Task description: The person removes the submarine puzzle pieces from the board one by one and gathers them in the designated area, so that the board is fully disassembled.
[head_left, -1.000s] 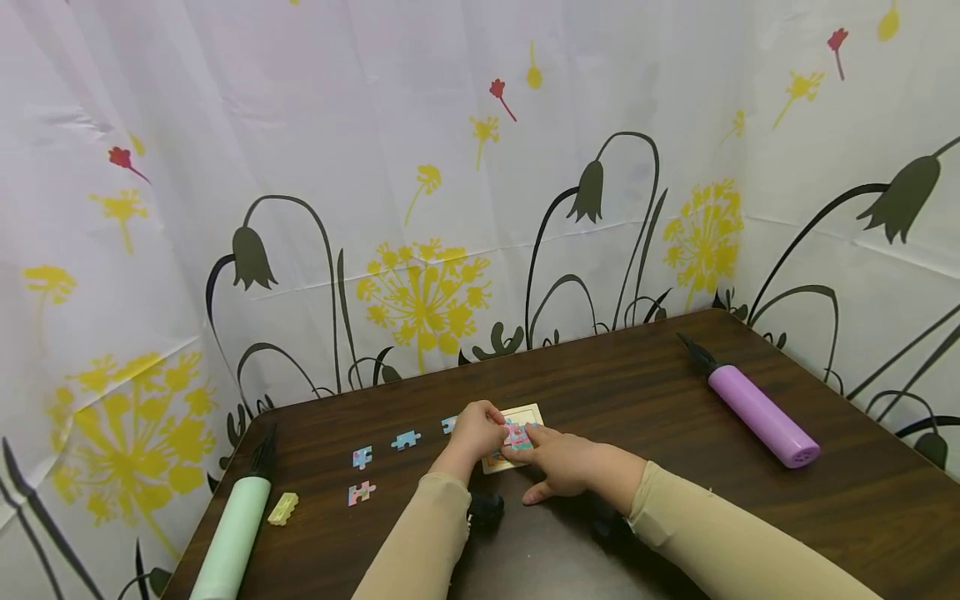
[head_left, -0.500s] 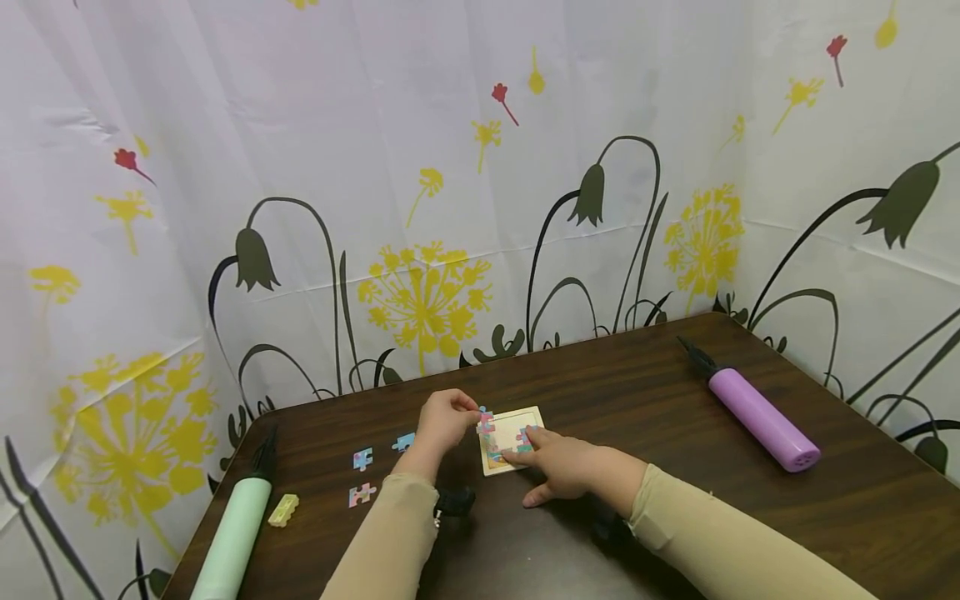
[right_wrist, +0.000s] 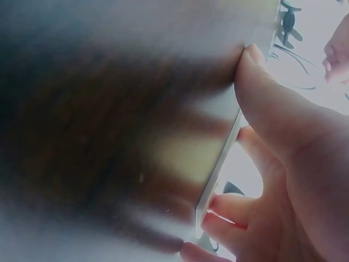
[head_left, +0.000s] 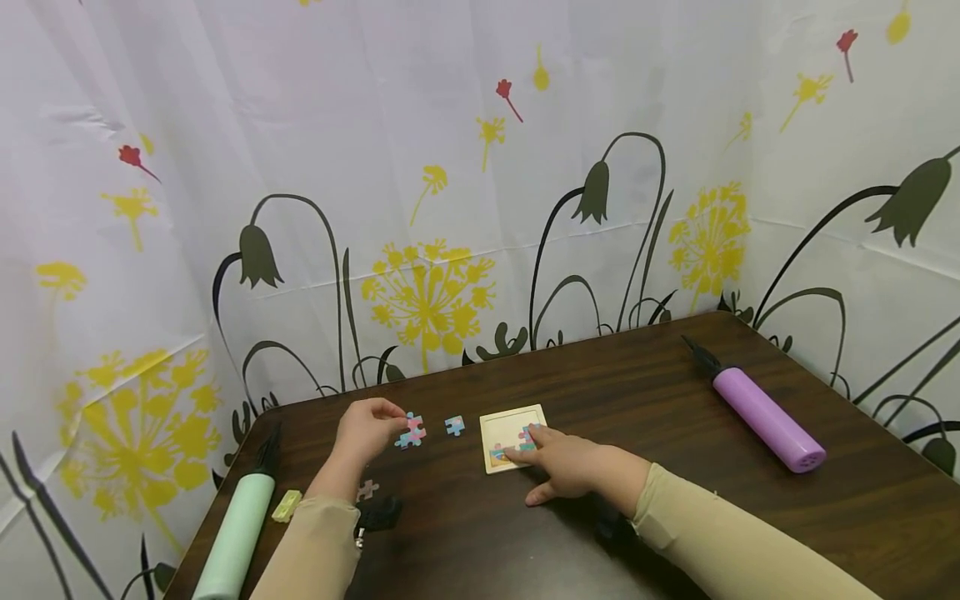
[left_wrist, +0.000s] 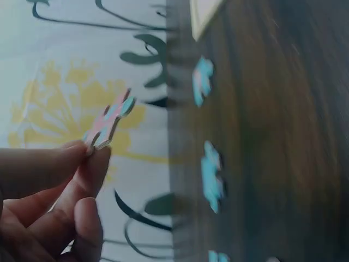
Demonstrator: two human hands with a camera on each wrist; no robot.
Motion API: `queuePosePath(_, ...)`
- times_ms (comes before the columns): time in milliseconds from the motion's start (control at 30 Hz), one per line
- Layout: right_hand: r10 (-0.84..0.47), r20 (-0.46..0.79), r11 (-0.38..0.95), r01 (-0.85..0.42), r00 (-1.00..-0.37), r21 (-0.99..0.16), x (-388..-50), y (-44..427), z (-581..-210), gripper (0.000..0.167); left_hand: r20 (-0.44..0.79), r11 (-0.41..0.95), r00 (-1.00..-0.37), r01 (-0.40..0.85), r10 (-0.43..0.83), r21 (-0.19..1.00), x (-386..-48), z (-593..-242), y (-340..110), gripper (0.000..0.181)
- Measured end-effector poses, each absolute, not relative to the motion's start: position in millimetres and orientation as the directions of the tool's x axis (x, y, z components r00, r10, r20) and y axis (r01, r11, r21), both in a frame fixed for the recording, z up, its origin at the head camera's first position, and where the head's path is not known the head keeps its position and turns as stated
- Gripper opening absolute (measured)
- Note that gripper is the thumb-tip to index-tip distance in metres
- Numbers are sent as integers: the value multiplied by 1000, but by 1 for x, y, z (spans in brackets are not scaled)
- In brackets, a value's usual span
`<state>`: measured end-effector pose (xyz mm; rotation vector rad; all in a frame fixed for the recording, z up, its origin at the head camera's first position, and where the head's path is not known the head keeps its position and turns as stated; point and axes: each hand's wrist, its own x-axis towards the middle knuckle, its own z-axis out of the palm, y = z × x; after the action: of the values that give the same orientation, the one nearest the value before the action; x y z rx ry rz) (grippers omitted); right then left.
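Observation:
Between thumb and fingertips, the left hand (head_left: 366, 432) pinches a pink and blue puzzle piece (head_left: 414, 427), held above the table left of the puzzle tray. In the left wrist view that piece (left_wrist: 112, 119) is raised clear of the table. The right hand (head_left: 570, 467) rests with spread fingers on the pale square tray (head_left: 491, 419), its thumb on the table. Puzzle pieces (head_left: 527, 437) lie in the tray's lower part, partly under the fingers. The right wrist view shows the fingers along the tray's edge (right_wrist: 217, 169).
A blue piece (head_left: 454, 426) lies left of the tray, and a pink one (head_left: 367, 490) beside the left wrist. A yellow block (head_left: 287, 506) and a green pump (head_left: 238, 533) are at the left, a purple pump (head_left: 765, 417) at the right. A patterned curtain (head_left: 450, 167) stands behind.
The left hand has lifted a pink and blue piece out of the tray and carried it left, over the loose pieces. The right hand has stayed on the tray.

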<state>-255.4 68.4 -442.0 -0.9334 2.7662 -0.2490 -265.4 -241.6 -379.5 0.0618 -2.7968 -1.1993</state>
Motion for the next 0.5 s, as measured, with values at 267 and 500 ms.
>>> queuePosePath(267, -613, -146, 785, -579, -776, -220, -257, 69, -443, 79, -57, 738, -998, -68, -40, 671, -258, -405, -263, 5)
queuePosePath(500, -608, -151, 789, -573, -780, -220, -258, 69, -443, 79, -120, 695, -991, -131, -65, 707, -258, -422, -264, 5)
